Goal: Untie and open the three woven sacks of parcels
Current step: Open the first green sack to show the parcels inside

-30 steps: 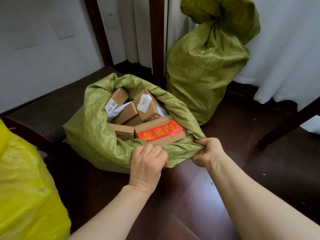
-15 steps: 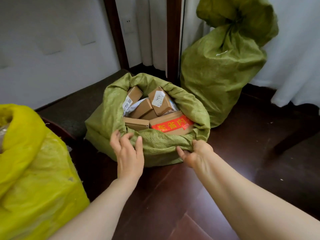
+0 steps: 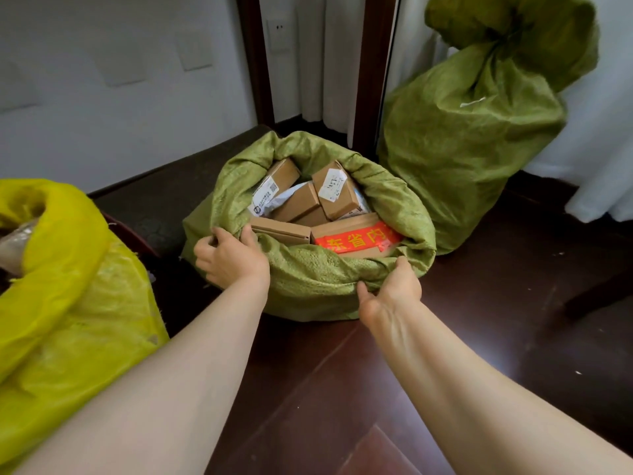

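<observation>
Three sacks: two green woven ones and one yellow one, all standing on the dark wooden floor [image 3: 479,337].
Open green sack [image 3: 308,286]: in the middle, right in front of both hands. Its mouth is wide open and the rim is rolled down into a thick collar.
Parcels inside: at least five brown cardboard boxes [image 3: 298,204] packed close together, plus one pale plastic mailer [image 3: 286,195] tucked among them at the left.
Markings: two boxes carry white shipping labels. One box at the near right bears a strip of red tape [image 3: 356,240] with yellow characters.
Tied green sack [image 3: 462,149]: behind and to the right of the open one, upright against the white curtain [image 3: 599,149]. Its neck is gathered shut, the top flops over, and one small white strip shows on its front.
Yellow sack [image 3: 68,303]: at the left edge, apart from the green pair. Its mouth is open with the rim turned down, and something in clear plastic shows inside.
Left hand [image 3: 233,258]: on the near-left rim of the open green sack, fingers curled over the rolled fabric, thumb beside the nearest box.
Right hand [image 3: 390,289]: on the near-right rim, fingers hooked over the roll and thumb beneath it, gripping the fold.
Background: one white wall socket [image 3: 279,27] and two dark wooden uprights [image 3: 253,63].
</observation>
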A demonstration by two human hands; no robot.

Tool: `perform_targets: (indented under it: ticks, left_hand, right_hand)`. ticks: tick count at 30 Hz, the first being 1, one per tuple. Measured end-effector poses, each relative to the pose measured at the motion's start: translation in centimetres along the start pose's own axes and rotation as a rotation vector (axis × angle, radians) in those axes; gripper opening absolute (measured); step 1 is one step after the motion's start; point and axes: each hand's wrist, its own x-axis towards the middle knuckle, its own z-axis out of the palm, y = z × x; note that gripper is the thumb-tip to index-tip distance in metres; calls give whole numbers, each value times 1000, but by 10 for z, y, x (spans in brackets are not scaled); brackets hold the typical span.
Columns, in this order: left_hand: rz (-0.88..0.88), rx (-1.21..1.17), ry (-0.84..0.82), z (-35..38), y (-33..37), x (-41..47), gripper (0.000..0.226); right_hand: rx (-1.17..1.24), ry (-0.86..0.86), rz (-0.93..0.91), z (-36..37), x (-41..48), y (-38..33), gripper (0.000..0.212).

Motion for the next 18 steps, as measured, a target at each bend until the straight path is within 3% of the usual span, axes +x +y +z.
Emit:
perform_targets:
  ticks: [3,6,9,11,15,18]
  left_hand:
    - [15,-176,61,-4,-4,13,42]
    - [-330,-585,18,-21,1,21,34]
    - [-698,-898,-350,-35,3,24,35]
    - [-832,-1002,-487,-37,2,20,31]
    - [-833,-854,-462,-44,5,7,26]
    - [-545,-583,-164,-47,2,18,42]
  right_hand:
    - [-3,18,38,0,6,-2,39]
    - [-21,58,74,-1,18,-7,37]
    - [-55,70,54,-2,27,-14,39]
    - [-67,88,10,-1,33,-21,40]
    - [-98,93,-25,-2,38,-26,38]
    - [-119,100,-68,-1,36,-24,34]
